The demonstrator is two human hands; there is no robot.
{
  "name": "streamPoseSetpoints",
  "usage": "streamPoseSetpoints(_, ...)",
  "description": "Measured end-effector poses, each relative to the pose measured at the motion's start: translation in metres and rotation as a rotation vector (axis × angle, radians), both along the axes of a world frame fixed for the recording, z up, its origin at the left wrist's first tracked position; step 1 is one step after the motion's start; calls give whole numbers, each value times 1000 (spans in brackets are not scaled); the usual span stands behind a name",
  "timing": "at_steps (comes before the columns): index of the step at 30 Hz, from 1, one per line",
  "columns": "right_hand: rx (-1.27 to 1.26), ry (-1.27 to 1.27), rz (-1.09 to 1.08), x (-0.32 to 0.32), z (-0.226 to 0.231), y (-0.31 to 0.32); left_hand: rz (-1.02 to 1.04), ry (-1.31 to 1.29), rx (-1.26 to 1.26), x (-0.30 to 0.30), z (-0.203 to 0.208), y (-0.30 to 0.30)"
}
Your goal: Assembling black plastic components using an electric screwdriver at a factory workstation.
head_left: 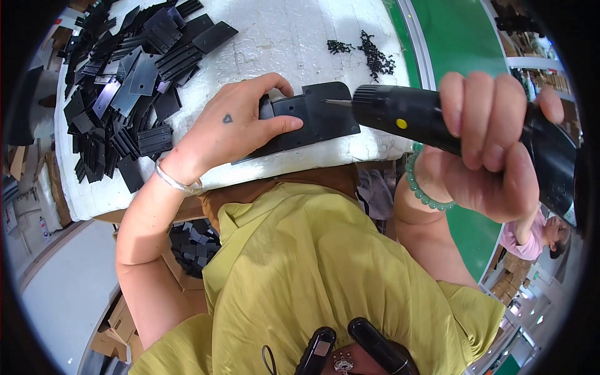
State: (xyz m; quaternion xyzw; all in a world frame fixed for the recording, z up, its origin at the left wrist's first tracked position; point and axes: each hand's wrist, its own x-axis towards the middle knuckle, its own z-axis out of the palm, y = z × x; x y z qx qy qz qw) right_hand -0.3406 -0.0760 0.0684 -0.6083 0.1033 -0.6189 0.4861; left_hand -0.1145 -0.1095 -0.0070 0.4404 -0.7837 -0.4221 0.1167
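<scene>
My left hand (pixel 240 115) is closed on a smaller black plate (pixel 289 110), thumb on top and fingers at its far edge. That plate lies on a larger flat black plate (pixel 331 115) with rounded corners, near the front edge of the white table. My right hand (pixel 490 134) grips a black electric screwdriver (pixel 406 109) with a yellow dot on its body. Its thin bit points left, over the larger plate; I cannot tell whether the tip touches it.
A big heap of black plates (pixel 128 84) covers the left of the white-covered table (pixel 269 44). Small black screws (pixel 375 56) lie in piles at the far right. More black pieces (pixel 194 244) fill a box below the table. Another person (pixel 531 234) is at the right.
</scene>
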Motion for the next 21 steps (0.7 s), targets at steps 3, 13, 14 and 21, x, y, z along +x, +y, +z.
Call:
streamPoseSetpoints(3,16,-38,-3,17,-6,-3,43,25,34,-2,-3,1)
streamPoseSetpoints(13,50,145,-98,54,-10,-11,91,64,-92,-2,-9,4)
streamPoseSetpoints(14,48,154,-91,58,-6,-8,83,85,-110,-2,-11,4)
streamPoseSetpoints(21,165,352,-170,76,4,-1,116,69,-48,2,-8,4)
